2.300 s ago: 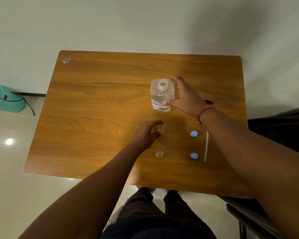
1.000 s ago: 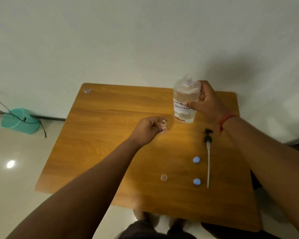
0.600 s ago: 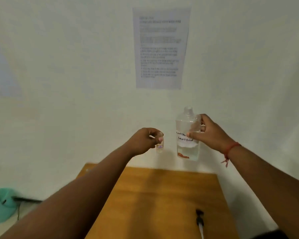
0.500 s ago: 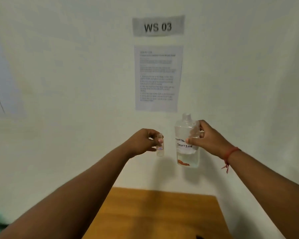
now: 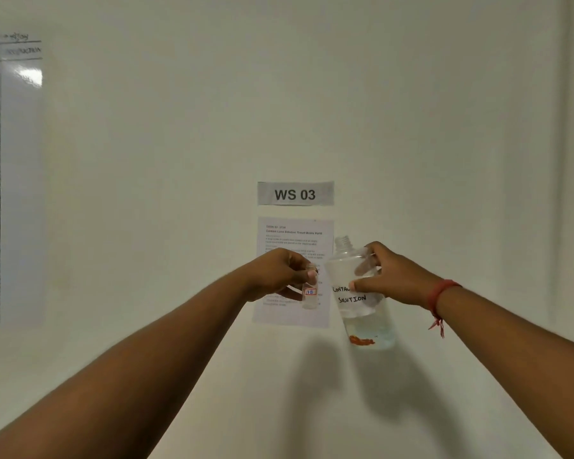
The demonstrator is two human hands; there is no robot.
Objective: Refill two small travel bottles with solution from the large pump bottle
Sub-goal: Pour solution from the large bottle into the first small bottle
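Both arms are raised in front of the wall; no worktop is in view, so positions are given relative to the hands. The left hand (image 5: 280, 276) pinches the vial (image 5: 310, 286) near its top between thumb and fingers, holding it upright with the mouth free, presumably to receive liquid. Just beside it, the right hand (image 5: 390, 279) wraps thumb and fingers round the upper body of the bottle (image 5: 362, 293), whose neck is open and leans slightly toward the vial, consistent with lining up a pour. The liquid sits low in the bottle. Whether the vial holds any liquid cannot be told. Behind them, a sheet (image 5: 292, 246) and a sign (image 5: 295, 193) hang on the wall.
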